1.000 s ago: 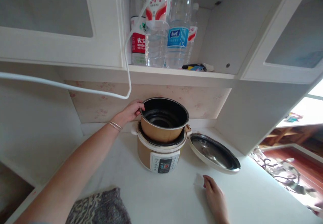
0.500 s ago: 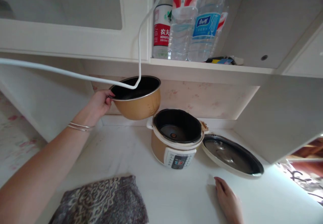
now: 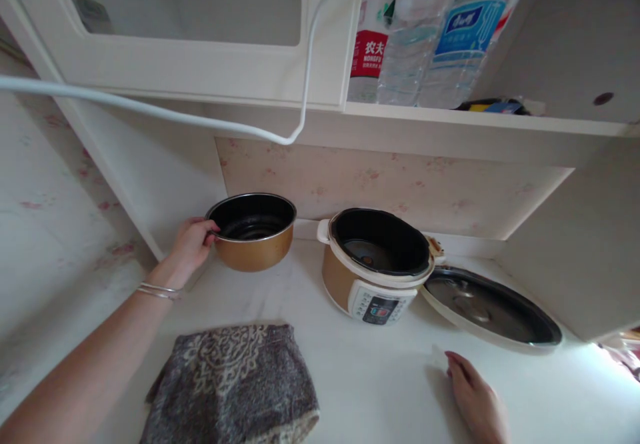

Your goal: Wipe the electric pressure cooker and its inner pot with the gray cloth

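Pot [image 3: 254, 257], round, gold metal with black lining, needs keeping level: left hand [image 3: 199, 236] grips its rim [image 3: 253, 239], right hand [image 3: 477, 397] lies loosely curled.

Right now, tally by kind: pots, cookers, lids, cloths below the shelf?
Pot: 1
Cooker: 1
Lid: 1
Cloth: 1
Total: 4

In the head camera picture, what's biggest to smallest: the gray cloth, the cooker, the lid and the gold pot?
1. Gray cloth: largest, though it's nearer the camera.
2. Cooker: next.
3. Lid and gold pot: too close to rank; the lid looks longer but slimmer.
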Action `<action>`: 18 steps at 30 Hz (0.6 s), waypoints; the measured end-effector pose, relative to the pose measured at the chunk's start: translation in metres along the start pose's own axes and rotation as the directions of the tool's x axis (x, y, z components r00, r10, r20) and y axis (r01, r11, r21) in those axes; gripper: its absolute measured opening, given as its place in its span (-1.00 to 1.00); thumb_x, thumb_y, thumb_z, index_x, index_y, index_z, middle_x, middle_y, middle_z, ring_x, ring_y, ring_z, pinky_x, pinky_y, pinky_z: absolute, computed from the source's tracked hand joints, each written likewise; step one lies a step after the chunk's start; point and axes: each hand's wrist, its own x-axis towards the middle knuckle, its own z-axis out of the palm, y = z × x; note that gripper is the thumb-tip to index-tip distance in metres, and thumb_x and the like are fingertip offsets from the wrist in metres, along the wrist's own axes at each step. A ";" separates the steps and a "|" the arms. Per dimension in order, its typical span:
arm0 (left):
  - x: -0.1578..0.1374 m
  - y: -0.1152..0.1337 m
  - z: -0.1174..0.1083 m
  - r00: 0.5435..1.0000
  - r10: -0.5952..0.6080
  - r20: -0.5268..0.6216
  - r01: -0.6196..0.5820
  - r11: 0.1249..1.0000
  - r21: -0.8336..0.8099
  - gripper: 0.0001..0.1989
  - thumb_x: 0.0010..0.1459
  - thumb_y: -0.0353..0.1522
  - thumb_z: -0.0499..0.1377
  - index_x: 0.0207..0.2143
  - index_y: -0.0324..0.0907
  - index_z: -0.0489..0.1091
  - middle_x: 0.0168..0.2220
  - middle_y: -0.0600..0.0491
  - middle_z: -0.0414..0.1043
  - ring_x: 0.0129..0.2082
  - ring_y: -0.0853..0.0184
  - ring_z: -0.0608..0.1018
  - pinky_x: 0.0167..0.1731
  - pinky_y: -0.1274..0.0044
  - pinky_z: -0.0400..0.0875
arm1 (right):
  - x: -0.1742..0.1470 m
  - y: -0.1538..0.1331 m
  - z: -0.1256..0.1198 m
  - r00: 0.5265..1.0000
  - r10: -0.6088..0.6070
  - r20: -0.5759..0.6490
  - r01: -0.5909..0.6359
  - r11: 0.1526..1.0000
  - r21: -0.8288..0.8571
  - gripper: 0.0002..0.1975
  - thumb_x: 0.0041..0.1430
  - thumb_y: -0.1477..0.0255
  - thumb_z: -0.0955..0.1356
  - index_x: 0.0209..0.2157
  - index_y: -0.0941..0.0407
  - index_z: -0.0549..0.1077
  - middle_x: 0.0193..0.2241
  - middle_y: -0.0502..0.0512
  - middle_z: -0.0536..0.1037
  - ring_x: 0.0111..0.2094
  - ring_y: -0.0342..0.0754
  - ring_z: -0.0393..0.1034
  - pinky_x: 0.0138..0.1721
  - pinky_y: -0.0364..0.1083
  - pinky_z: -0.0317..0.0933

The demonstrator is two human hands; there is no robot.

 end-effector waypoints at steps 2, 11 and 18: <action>-0.004 -0.016 -0.005 0.998 -0.054 -0.022 0.054 0.998 -0.027 -0.70 -0.25 -0.68 0.12 -0.47 -0.17 0.22 -0.62 0.23 0.20 -0.71 0.54 0.29 -0.76 0.71 0.03 | -0.012 -0.007 0.005 0.999 -0.016 -0.050 0.019 0.999 0.050 -0.42 0.07 0.02 0.12 -0.05 0.03 0.47 -0.27 0.12 0.62 -0.21 0.13 0.50 -0.19 0.03 0.32; -0.020 -0.065 -0.012 0.989 -0.149 0.022 0.150 0.987 -0.051 -0.75 -0.29 -0.61 0.15 -0.50 -0.19 0.23 -0.65 0.24 0.20 -0.73 0.54 0.29 -0.76 0.71 0.03 | -0.144 -0.152 0.052 0.405 -0.910 0.094 0.861 0.414 0.296 -0.74 0.31 0.41 0.18 -0.12 0.02 0.47 -0.33 0.04 0.59 -0.29 -0.13 0.48 -0.25 -0.21 0.37; -0.029 -0.081 -0.007 0.988 -0.154 0.014 0.155 0.987 -0.049 -0.70 -0.32 -0.60 0.14 -0.45 -0.18 0.23 -0.64 0.26 0.21 -0.75 0.55 0.30 -0.77 0.72 0.05 | -0.225 -0.221 0.149 -0.010 -0.996 -0.084 0.997 -0.016 0.070 -0.64 0.26 0.14 0.27 0.06 -0.11 0.32 0.06 -0.02 0.47 0.04 0.05 0.37 0.09 0.26 0.22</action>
